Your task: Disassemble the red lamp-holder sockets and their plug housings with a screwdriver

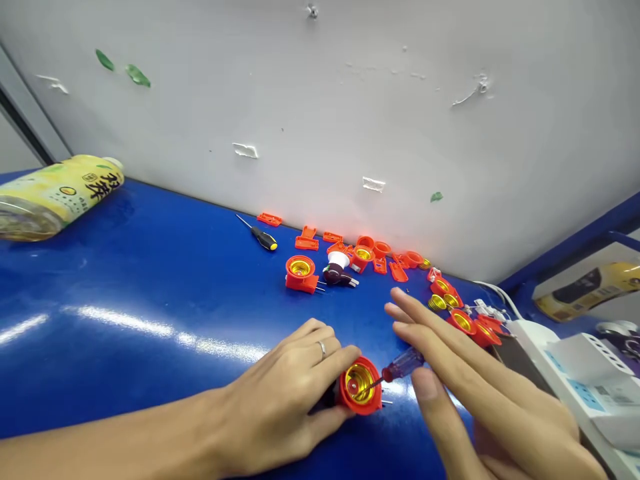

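My left hand [295,387], a ring on one finger, grips a red lamp socket [376,400] with a gold threaded inside and metal prongs on its right side. Leaning into the socket's mouth is the thin shaft of a screwdriver with a see-through purple handle [404,364]. The handle lies between the thumb and straightened fingers of my right hand [480,373], which hides its rear end. The tip reaches the gold inner part; its exact contact is too small to tell.
Another red socket [301,272] stands upright beyond my hands, beside a white and dark plug piece [338,268]. A black-and-yellow screwdriver [263,238] lies farther left. Red parts [399,268] line the wall. A yellow-labelled bottle [65,193] lies left; a white power strip [595,380] is right.
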